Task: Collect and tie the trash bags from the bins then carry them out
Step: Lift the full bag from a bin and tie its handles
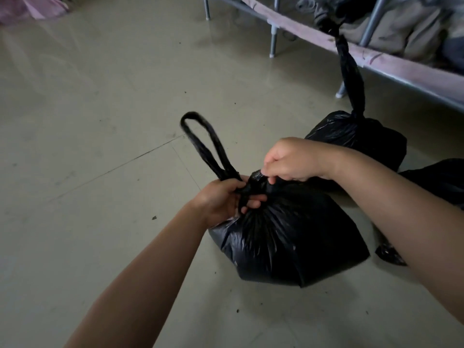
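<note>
1. Pale tiled floor (100,121), scuffed and speckled, with a metal bed frame (376,69) running along beyond the hands.
2. Nearest trash bag (288,242) sits on the floor directly under both grips.
3. Left hand (221,202) is clamped round the gathered neck, a twisted loop (203,144) standing up just beyond it.
4. Right hand (293,159) is pinched shut on the knot.
5. Risk: pull unevenly and the thin plastic could tear, or the loop slips back through.
6. A tied bag (364,139) waits beyond the right grip.
</note>
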